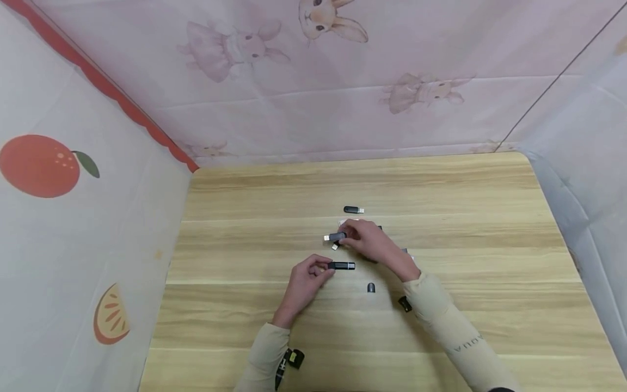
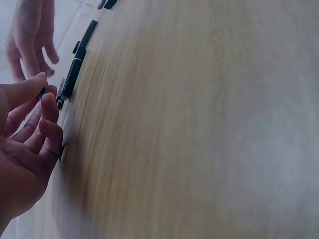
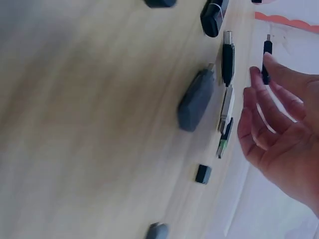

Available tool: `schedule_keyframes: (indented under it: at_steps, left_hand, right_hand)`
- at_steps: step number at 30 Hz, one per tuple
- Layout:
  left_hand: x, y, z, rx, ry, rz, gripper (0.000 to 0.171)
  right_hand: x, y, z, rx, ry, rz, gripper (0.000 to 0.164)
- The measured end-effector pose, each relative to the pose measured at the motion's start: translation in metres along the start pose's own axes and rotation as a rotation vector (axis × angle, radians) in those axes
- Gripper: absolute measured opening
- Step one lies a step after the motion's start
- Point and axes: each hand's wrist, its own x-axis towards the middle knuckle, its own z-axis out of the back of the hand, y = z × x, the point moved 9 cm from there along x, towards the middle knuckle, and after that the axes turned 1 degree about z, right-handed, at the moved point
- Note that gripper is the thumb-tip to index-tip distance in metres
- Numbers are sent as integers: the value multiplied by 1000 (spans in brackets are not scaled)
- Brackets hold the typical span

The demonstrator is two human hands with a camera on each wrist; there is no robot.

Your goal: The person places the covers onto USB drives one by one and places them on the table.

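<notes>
My right hand (image 1: 364, 238) pinches a dark USB stick (image 1: 334, 237) between thumb and fingertips, its metal plug pointing left in the head view. In the right wrist view the same USB stick (image 3: 267, 47) stands upright from the fingertips, plug up. Lower and to the left, my left hand (image 1: 305, 279) pinches one end of a black USB stick (image 1: 343, 265), which points right. In the left wrist view most of that stick is hidden behind the thumb and fingers. Just under the right hand, another small metal plug (image 1: 335, 246) shows, the rest being covered by the hand.
Beyond the hands lies a black USB stick (image 1: 351, 209). A small dark cap (image 1: 371, 287) and a black piece (image 1: 404, 304) lie near the right sleeve. Black items (image 1: 296, 358) sit beside the left sleeve. Several more sticks (image 3: 197, 102) show in the right wrist view. Fabric walls surround the table.
</notes>
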Motion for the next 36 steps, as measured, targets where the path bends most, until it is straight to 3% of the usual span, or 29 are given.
schedule_keyframes:
  at_steps: [5, 15, 36]
  left_hand:
    - [0, -1, -2, -20, 4, -5, 23]
    - [0, -4, 1, -34, -20, 17, 23]
    - [0, -21, -3, 66, 7, -40, 22]
  right_hand:
    - [-19, -5, 0, 70, -6, 15, 20]
    - [-44, -11, -2, 106, 12, 4, 17]
    - [-60, -17, -25, 219, 62, -38, 14]
